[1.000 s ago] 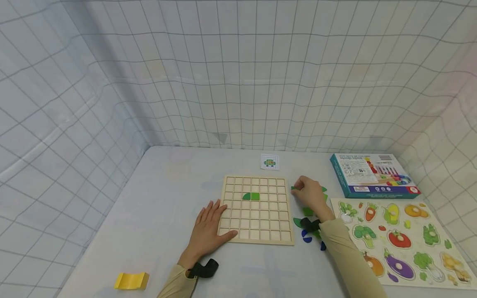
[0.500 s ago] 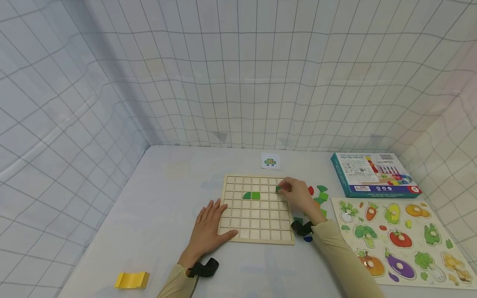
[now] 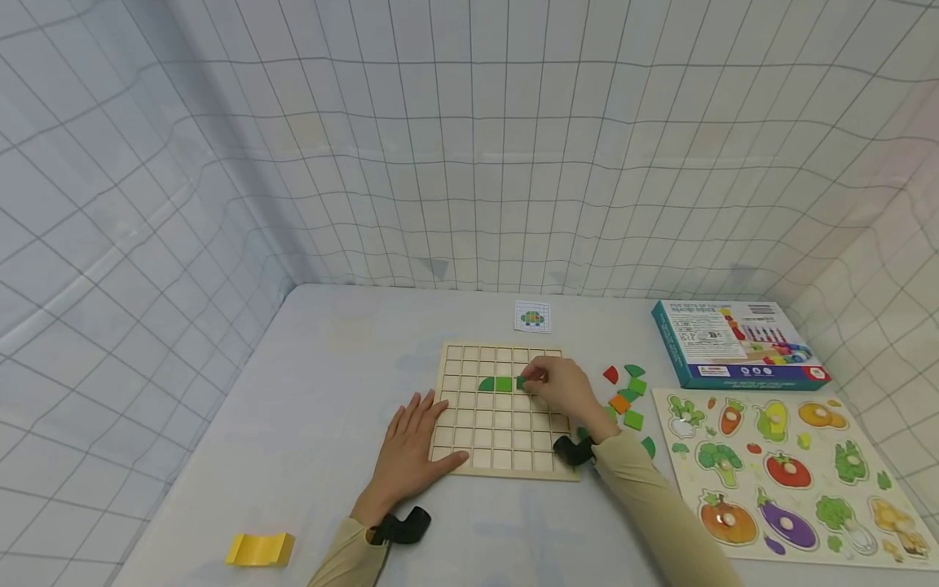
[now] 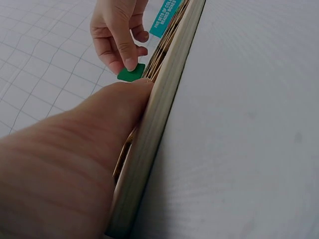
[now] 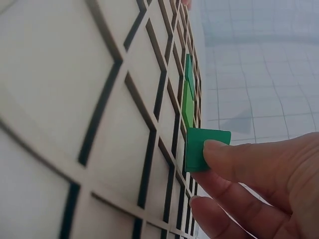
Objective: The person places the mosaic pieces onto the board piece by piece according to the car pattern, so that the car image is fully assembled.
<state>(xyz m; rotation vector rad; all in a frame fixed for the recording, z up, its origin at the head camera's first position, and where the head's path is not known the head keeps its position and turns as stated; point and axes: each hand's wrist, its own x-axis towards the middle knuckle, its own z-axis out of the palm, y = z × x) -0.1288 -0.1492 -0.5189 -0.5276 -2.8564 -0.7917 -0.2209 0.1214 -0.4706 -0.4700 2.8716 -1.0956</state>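
A wooden grid board (image 3: 484, 440) lies on the table. My left hand (image 3: 411, 448) rests with straight fingers on its left edge, the thumb over the front left corner. With thumb and fingers my right hand (image 3: 561, 387) pinches a dark green piece (image 5: 197, 149) over the board's upper part. That piece stands just right of a light green square (image 3: 503, 384), which sits in a grid cell. Left of the square, in the adjoining cell, is a dark green quarter-circle piece (image 3: 487, 384). In the left wrist view the pinched green piece (image 4: 131, 73) shows beyond my left thumb.
Several loose pieces, among them an orange square (image 3: 619, 404) and a red piece (image 3: 611, 374), lie right of the board. Behind it is a small pattern card (image 3: 532, 316). A box (image 3: 737, 346) and a vegetable puzzle board (image 3: 788, 440) occupy the right; a yellow block (image 3: 260, 550) lies front left.
My right hand has moved left from the loose pieces onto the board, carrying the dark green piece to beside the light green square. My left hand has stayed put.
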